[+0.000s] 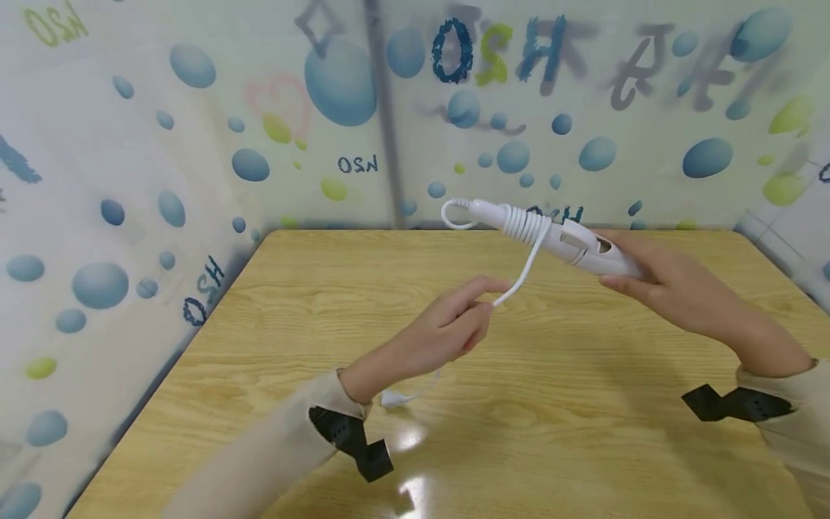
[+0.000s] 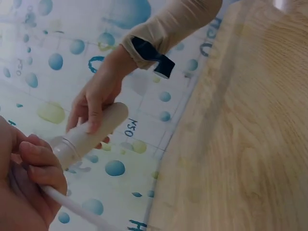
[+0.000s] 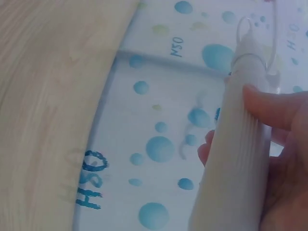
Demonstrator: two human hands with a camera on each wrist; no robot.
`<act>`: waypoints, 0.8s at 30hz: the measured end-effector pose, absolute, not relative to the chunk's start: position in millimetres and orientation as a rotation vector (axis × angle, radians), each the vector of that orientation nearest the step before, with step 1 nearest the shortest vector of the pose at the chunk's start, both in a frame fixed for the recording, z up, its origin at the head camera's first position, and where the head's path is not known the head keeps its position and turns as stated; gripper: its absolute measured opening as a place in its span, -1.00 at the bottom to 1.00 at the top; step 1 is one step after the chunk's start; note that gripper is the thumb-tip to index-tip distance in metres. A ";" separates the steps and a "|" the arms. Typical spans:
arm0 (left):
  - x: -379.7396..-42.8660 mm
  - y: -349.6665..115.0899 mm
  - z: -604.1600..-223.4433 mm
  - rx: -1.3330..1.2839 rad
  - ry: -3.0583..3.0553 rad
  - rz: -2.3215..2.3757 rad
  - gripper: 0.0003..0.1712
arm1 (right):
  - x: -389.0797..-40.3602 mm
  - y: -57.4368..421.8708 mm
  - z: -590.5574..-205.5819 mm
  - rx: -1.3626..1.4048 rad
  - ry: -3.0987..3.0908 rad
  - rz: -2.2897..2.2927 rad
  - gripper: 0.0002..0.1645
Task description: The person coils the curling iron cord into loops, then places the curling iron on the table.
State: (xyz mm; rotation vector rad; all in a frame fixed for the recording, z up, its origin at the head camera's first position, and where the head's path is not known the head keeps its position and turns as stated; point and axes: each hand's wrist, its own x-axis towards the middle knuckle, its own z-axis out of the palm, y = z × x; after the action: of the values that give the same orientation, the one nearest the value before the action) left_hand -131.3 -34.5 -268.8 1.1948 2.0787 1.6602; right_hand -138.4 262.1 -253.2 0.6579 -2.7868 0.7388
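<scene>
A white wand-shaped corded appliance (image 1: 573, 241), much like a hair styling iron, is held up above the table and tilted, its cord end toward the upper left. My right hand (image 1: 687, 288) grips its thick end; in the right wrist view the thumb (image 3: 274, 108) lies along the ridged white body (image 3: 236, 149). Several turns of white cord (image 1: 527, 225) are wound round the narrower end, which has a small loop. My left hand (image 1: 447, 324) pinches the cord's free run, and its fingers (image 2: 45, 166) curl round it in the left wrist view. The plug (image 1: 393, 398) hangs below this hand.
Beneath the hands is a wood-grain table (image 1: 292, 310). Behind and beside it stand pale walls (image 1: 214, 130) patterned with blue and green dots and lettering. Black wrist mounts (image 1: 350, 440) sit on both sleeves.
</scene>
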 end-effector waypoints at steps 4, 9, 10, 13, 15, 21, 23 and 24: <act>-134.1 -33.1 -284.1 1.183 2.026 1.637 -0.59 | -135.2 265.4 -246.8 0.652 -2.754 0.819 -0.29; -147.0 -34.6 -294.1 1.156 2.085 1.637 -0.58 | -130.2 264.2 -240.6 0.705 -2.717 0.920 -0.29; -151.3 -35.8 -295.1 1.146 2.095 1.640 -0.59 | -128.9 264.0 -239.6 0.729 -2.710 0.943 -0.28; -166.7 -39.0 -297.0 1.140 2.105 1.635 -0.62 | -124.5 263.6 -237.2 0.865 -2.669 0.967 -0.25; -178.2 -39.9 -298.1 1.139 2.110 1.616 -0.66 | -120.9 263.0 -236.4 0.953 -2.645 0.970 -0.24; -205.1 -41.3 -299.4 1.058 2.131 1.540 -0.77 | -106.5 257.8 -235.8 1.082 -2.636 1.031 -0.21; -211.2 -43.3 -298.2 1.028 2.162 1.506 -0.80 | -103.1 256.2 -235.7 1.105 -2.655 1.070 -0.22; -213.9 -45.7 -297.4 1.017 2.188 1.489 -0.82 | -101.9 255.8 -235.9 1.110 -2.668 1.080 -0.23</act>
State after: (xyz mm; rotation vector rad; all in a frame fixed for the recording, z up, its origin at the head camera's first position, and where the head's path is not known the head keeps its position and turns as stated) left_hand -213.9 -45.7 -297.4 1.0169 2.1883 1.4891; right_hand -101.9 255.8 -235.9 1.1101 -2.6677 1.0798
